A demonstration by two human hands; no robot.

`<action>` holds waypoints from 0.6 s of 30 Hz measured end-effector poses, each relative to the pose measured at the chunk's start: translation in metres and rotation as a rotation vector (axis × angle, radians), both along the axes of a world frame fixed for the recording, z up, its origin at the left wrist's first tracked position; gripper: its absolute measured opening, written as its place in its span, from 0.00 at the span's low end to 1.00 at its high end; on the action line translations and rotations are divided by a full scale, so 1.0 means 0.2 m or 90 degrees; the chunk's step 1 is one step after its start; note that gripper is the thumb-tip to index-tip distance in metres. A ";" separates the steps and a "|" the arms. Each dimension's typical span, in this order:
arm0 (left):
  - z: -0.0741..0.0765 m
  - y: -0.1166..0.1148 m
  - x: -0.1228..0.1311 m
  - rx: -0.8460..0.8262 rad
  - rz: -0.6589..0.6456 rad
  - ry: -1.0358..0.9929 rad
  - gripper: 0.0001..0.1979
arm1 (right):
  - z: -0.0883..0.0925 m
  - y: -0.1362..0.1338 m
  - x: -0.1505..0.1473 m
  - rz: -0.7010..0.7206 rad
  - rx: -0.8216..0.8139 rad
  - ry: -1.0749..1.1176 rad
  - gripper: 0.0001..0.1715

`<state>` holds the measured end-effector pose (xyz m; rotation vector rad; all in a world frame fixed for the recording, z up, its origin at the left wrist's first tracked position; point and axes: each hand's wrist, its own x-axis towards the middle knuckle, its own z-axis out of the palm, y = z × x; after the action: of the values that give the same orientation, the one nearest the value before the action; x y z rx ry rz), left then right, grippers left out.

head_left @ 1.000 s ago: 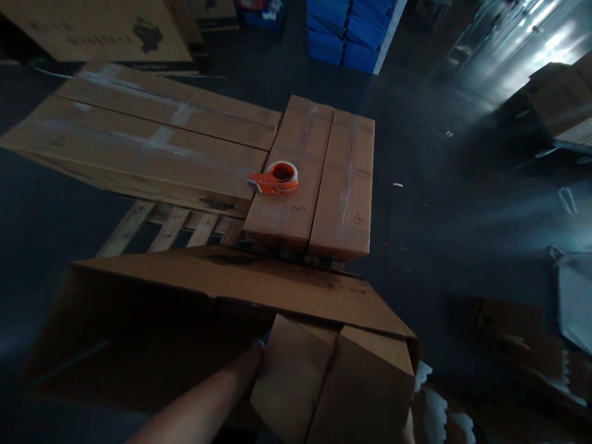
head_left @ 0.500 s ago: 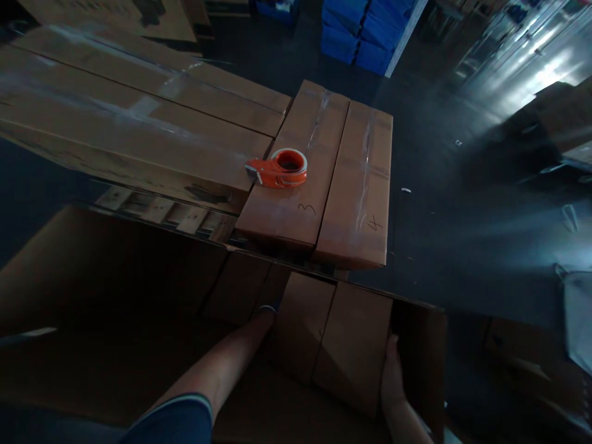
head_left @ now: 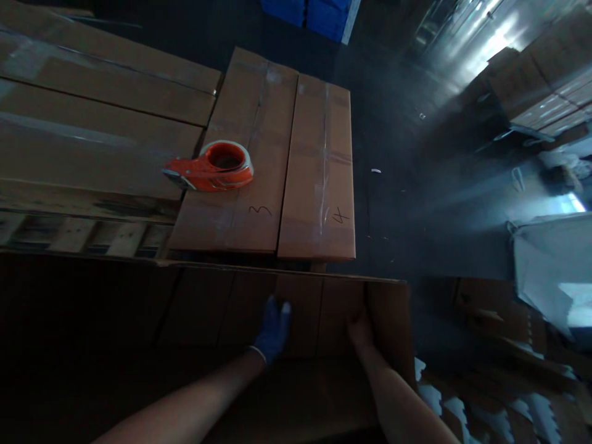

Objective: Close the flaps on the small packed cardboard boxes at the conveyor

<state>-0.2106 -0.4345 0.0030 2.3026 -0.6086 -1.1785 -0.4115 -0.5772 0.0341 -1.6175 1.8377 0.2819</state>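
My left hand [head_left: 272,330], in a blue glove with pale fingertips, is over the small cardboard boxes [head_left: 300,320] inside a large open carton [head_left: 407,357]. Its fingers are apart and grip nothing. At the right end of the row, my bare right hand [head_left: 361,330] touches the last box [head_left: 337,314], near the carton's side wall. Its thumb stands apart from the fingers, which are partly hidden in shadow. More boxes [head_left: 197,308] line the dim carton to the left. An orange tape dispenser [head_left: 238,176] rests on a taped box marked 3 [head_left: 259,228], away from both hands.
Beside it is a taped box marked 4 [head_left: 314,185]. Long taped cartons [head_left: 92,148] lie at the left above a wooden pallet [head_left: 76,234]. Blue stacked items [head_left: 326,18] stand farther back. Stacked cartons [head_left: 531,80] and a white sheet-like thing [head_left: 541,259] are at the right.
The two boxes between my hands have gone lower into the carton. My left hand has come out from beside them, fingers apart. The camera view has shifted right.
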 end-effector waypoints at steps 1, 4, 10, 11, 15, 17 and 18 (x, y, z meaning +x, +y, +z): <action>-0.01 -0.02 -0.01 -0.037 -0.117 -0.054 0.33 | -0.02 0.01 0.02 0.041 -0.010 0.021 0.49; -0.10 -0.05 -0.03 -0.155 -0.514 -0.189 0.35 | -0.09 0.07 0.04 0.264 -0.031 0.121 0.65; -0.44 -0.04 -0.04 -0.074 -0.619 -0.176 0.36 | -0.39 0.08 -0.01 0.560 0.034 0.221 0.61; -0.47 -0.03 -0.05 -0.066 -0.624 -0.157 0.36 | -0.44 0.08 -0.02 0.566 0.052 0.206 0.59; -0.48 -0.06 -0.07 -0.076 -0.615 -0.104 0.36 | -0.44 0.07 0.02 0.374 0.060 0.047 0.46; -0.39 -0.11 -0.06 -0.039 -0.612 -0.057 0.38 | -0.34 0.09 0.08 0.276 0.030 -0.028 0.38; -0.31 -0.13 -0.04 -0.011 -0.614 -0.025 0.36 | -0.27 0.10 0.12 0.251 0.013 -0.054 0.35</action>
<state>-0.2190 -0.4598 -0.0600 2.0171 -1.8512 -1.4773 -0.3871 -0.5562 -0.0205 -1.9399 1.4384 0.3946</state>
